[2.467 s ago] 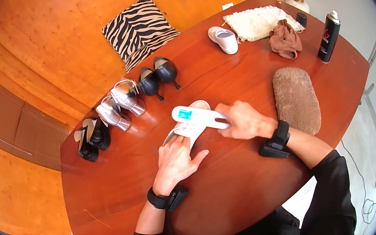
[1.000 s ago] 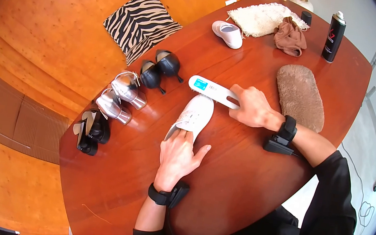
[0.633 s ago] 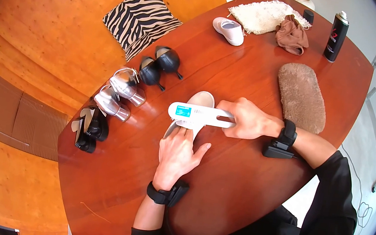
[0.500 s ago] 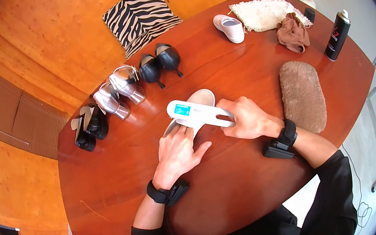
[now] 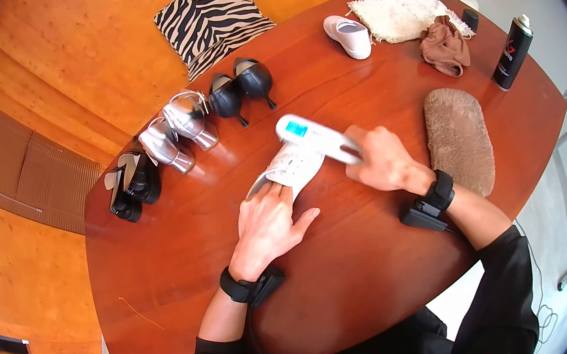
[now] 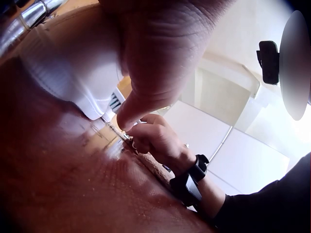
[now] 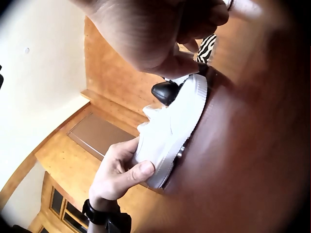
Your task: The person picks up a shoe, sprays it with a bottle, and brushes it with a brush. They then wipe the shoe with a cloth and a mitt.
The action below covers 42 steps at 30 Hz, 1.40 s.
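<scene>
A white lace-up sneaker (image 5: 297, 168) lies on the reddish wooden table, toe pointing away from me. My left hand (image 5: 266, 225) holds it at the opening, fingers tucked inside and thumb sticking out beside it. In my right hand (image 5: 383, 161) is the slotted handle of a white brush (image 5: 325, 139) with a blue label on its back. The brush, slightly blurred, crosses over the sneaker's toe. Dark bristles (image 6: 115, 101) show under it in the left wrist view. From the right wrist view the sneaker (image 7: 170, 126) shows its side and ribbed sole edge.
Along the left edge stand black heels (image 5: 250, 82), silver heels (image 5: 186, 120) and black shoes (image 5: 138, 182). Farther back are another white sneaker (image 5: 349, 38), a cream shaggy cloth (image 5: 397, 15), a brown cloth (image 5: 446, 48) and a spray can (image 5: 513, 53). A brown fluffy pad (image 5: 459, 140) lies at right.
The right hand has moved the brush back and forth over the sneaker, most recently from its laces forward to the toe. The left hand keeps its place on the sneaker.
</scene>
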Tool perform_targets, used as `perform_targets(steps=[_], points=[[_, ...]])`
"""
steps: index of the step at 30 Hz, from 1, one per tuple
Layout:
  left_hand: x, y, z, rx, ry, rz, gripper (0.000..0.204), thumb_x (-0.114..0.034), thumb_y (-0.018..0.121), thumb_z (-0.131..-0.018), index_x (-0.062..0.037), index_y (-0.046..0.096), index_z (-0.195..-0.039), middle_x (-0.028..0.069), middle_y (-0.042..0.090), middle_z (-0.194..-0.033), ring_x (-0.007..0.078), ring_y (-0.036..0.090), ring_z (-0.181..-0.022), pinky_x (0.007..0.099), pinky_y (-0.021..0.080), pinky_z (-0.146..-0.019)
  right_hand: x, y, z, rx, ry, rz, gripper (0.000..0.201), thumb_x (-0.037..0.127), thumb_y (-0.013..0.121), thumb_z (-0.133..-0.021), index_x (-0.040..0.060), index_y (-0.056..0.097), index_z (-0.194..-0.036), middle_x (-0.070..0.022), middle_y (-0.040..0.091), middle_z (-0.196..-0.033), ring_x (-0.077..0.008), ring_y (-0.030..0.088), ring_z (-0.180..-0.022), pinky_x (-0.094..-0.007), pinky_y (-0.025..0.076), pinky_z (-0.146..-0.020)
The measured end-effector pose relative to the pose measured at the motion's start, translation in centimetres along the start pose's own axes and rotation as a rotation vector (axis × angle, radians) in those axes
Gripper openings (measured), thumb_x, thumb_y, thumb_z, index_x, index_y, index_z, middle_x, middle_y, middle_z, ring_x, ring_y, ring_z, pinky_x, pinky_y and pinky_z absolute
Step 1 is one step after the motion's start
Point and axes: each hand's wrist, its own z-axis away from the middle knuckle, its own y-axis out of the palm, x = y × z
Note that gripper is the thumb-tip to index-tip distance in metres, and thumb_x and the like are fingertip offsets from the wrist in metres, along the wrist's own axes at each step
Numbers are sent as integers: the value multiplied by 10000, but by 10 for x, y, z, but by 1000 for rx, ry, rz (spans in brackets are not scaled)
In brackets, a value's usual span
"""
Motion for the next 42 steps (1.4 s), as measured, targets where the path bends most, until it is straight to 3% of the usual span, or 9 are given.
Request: perform_targets(steps=[2, 10, 15, 18, 21, 27, 32, 39, 42], points=[[-1, -1, 0, 8, -8, 13, 402, -293, 720, -718, 62, 593, -858, 180, 614, -847, 308, 612, -754, 393, 502, -607, 8, 1, 5, 90, -109, -65, 317, 86, 606, -634, -5, 574, -936, -209, 618, -719, -381, 608, -676, -421, 491, -611], [-1, 1, -1, -38, -17, 101, 376, -306, 706, -730, 20, 592, -878, 153, 607, -815, 335, 586, -761, 422, 467, -606, 12, 1, 9, 125, -170, -186, 329, 115, 611, -642, -3, 568, -945, -216, 606, -681, -394, 601, -676, -443, 483, -627], [-1, 0, -1, 44, -20, -2, 409, -296, 725, -713, 66, 602, -860, 179, 615, -852, 302, 614, -752, 393, 504, -615, 2, -3, 2, -51, -19, 133, 349, 109, 630, -637, 10, 589, -970, -207, 629, -748, -386, 611, -708, -438, 497, -650], [0, 1, 0, -29, 12, 14, 400, -302, 725, -713, 61, 604, -828, 179, 618, -836, 300, 613, -741, 391, 503, -611, -4, -9, -2, -100, 28, 121, 339, 109, 627, -642, 6, 590, -963, -217, 625, -749, -392, 606, -713, -439, 495, -663], [0, 0, 0, 38, -43, 31, 398, -317, 702, -735, 39, 594, -878, 172, 616, -807, 346, 592, -759, 425, 469, -630, -3, -9, -2, -107, 64, 108, 322, 108, 625, -642, 5, 591, -945, -220, 623, -745, -394, 605, -714, -440, 493, -670], [-2, -1, -1, 9, -20, 30, 434, -305, 718, -719, 66, 601, -911, 180, 624, -834, 309, 616, -768, 386, 504, -646, 8, -2, 6, 72, -122, -46, 439, 87, 620, -613, 10, 603, -1045, -199, 633, -754, -361, 615, -674, -404, 503, -624], [0, 4, -1, -28, 8, 7, 434, -304, 719, -716, 57, 602, -926, 178, 625, -832, 310, 613, -787, 389, 499, -694, 15, -2, 13, 117, -272, -217, 413, 88, 614, -600, 17, 615, -1008, -199, 632, -730, -381, 604, -668, -417, 495, -643], [-1, 0, -1, 16, -32, 54, 406, -319, 703, -733, 32, 603, -911, 173, 624, -830, 342, 593, -780, 422, 475, -647, 6, 2, 7, -28, -210, -98, 369, 121, 622, -633, 33, 621, -992, -202, 635, -737, -376, 616, -695, -435, 501, -660], [1, 3, 0, 11, -18, 35, 400, -319, 700, -736, 41, 594, -876, 176, 621, -827, 341, 594, -774, 416, 475, -642, -2, -4, 0, -116, -27, 155, 339, 109, 631, -641, 25, 604, -969, -216, 625, -740, -388, 609, -703, -441, 499, -644]])
